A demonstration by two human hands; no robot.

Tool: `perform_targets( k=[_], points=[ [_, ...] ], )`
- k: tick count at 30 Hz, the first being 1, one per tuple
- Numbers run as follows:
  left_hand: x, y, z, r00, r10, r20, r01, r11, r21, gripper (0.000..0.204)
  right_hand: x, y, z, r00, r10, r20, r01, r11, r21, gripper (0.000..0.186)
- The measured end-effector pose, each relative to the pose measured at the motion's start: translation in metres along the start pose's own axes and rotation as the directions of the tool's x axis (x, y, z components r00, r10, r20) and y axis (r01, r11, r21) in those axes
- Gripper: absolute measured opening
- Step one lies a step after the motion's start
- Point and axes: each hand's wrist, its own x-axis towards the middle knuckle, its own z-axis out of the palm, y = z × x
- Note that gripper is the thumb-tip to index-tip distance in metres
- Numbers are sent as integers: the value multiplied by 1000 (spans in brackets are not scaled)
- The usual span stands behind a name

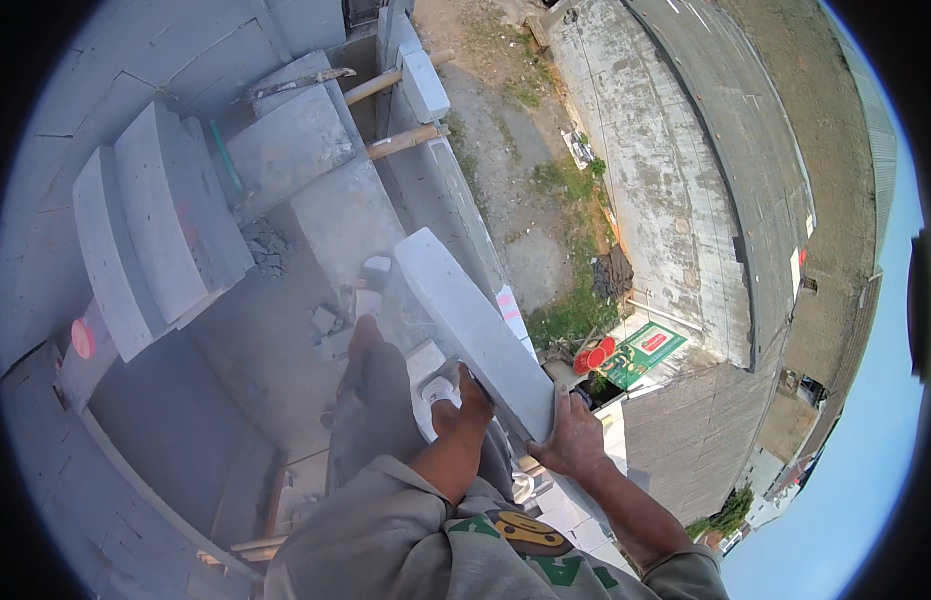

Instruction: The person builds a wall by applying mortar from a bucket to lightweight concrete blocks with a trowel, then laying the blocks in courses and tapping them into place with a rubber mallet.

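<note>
A long pale grey lightweight concrete block (473,325) slants across the middle of the view, its far end pointing up and left. My left hand (473,398) is closed on the block's left side near its close end. At the near right corner, my right hand (570,435) grips the same block with the fingers partly hidden behind it. Below the block runs the top of a block wall (512,312); whether the block touches it I cannot tell. My feet in sandals (376,268) stand on a dusty surface left of the block.
A stack of similar blocks (160,220) stands at the left. Rubble (267,248) lies beside it, and wooden poles (403,141) cross a gap at the top. Right of the wall is a drop to the ground (530,230), with a green banner (645,352) and grey roofs (685,430).
</note>
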Motion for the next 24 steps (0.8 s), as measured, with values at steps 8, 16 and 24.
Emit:
perform_targets(
  k=[8,16,24],
  points=[
    [0,-68,-22,983,-32,182,8,992,128,71,-45,63,101,926,30,-377,13,994,112,111],
    [106,-46,-44,993,27,119,-69,928,365,78,51,72,109,939,212,-272,-105,927,360,95],
    [126,-14,75,994,106,-2,-79,751,656,78,134,104,76,904,262,-339,-72,873,482,96]
  ],
)
